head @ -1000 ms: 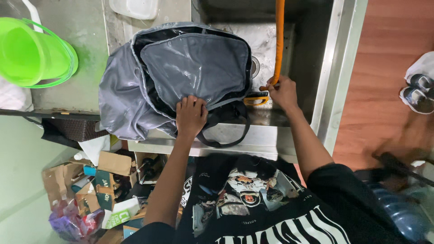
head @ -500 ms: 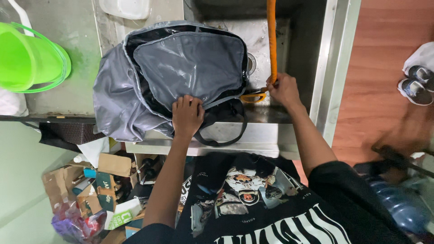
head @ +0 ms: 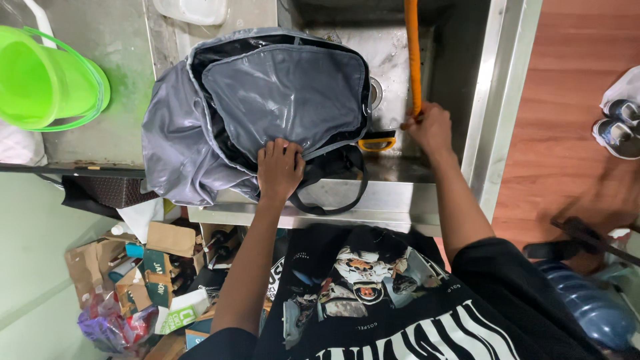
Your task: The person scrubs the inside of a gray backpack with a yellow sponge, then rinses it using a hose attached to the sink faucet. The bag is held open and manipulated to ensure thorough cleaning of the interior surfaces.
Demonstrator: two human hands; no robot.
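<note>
Down over the steel sink (head: 497, 100), and the biggest thing in it is the grey backpack (head: 267, 107), sprawled from the counter at nine o'clock across into the basin, its main flap thrown open and the dark lining showing along the rim. That fabric looks thin and slack, wrinkled everywhere, with a wet-looking sheen; I'd judge it soft, floppy and a bit slippery, light when empty but heavier if it is soaked. It won't hold a shape, so the firm places to grip are the black carry loop (head: 330, 190) hanging at six o'clock and the stitched zip edge.

Off at ten o'clock sits a green bucket (head: 50, 77) on the counter, well apart from the bag.

Now the orange hose (head: 413, 57), running straight up toward twelve o'clock. The right hand (head: 430, 130) is wrapped around its lower end, fingers closed tight on it. Just beside that, at nine o'clock of the fist, an orange-yellow buckle (head: 377, 143) pokes out from the bag.

The left hand (head: 280, 170) lies on the flap's near edge, fingers curled over and pressing the fabric down.
</note>
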